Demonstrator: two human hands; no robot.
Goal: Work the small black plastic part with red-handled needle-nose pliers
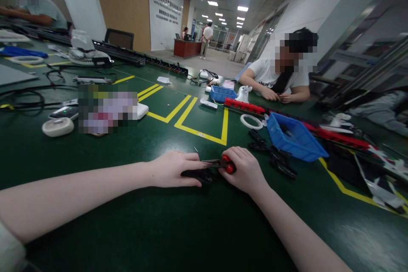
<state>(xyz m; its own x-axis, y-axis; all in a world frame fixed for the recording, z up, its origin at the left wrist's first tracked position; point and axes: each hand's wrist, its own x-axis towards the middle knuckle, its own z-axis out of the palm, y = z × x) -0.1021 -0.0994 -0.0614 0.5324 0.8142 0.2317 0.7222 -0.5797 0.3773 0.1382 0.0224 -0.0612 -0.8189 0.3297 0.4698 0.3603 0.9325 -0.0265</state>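
Note:
My right hand [245,169] is wrapped round the red handles of a pair of pliers [227,164]. Their dark metal jaws point left and reach the fingertips of my left hand [172,168]. Under those fingers is a black item [201,175], which looks like a bundled cable; my left fingers and thumb close round it against the table. Whether the jaws grip part of it is too small to tell. A thin metal piece [195,149] lies just beyond my left hand.
Black cable bundles [270,153] and a blue bin [295,142] are to the right, with a white ring [251,121] behind. Yellow tape [200,135] marks the green table. A mouse [58,127] lies left. A co-worker [277,72] sits opposite.

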